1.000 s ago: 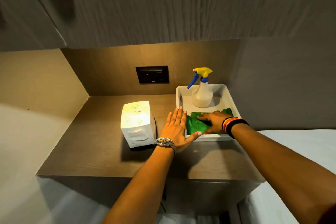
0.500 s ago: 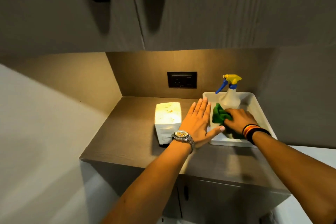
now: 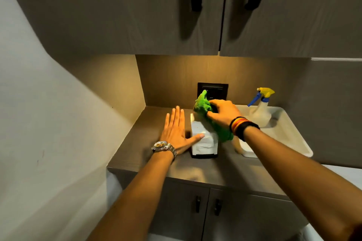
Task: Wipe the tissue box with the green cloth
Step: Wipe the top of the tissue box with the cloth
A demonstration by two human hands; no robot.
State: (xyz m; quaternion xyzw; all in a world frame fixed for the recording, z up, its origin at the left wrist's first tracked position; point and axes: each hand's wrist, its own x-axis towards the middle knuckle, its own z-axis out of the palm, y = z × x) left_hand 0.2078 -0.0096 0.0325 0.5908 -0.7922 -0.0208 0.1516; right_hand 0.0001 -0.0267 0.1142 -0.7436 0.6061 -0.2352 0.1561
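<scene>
Two bare forearms are seen from above, with no sleeves visible on either. A metal wristwatch (image 3: pixel 164 147) with a silver link band and a round, pale dial marked with orange-gold details is worn on the wrist of the left hand (image 3: pixel 175 132). A stack of narrow wristbands (image 3: pixel 242 127) is worn on the wrist of the right hand (image 3: pixel 225 113): black bands at the outer edges, with yellow, orange and red bands set between them, and a broader black band lying nearest the forearm.
</scene>
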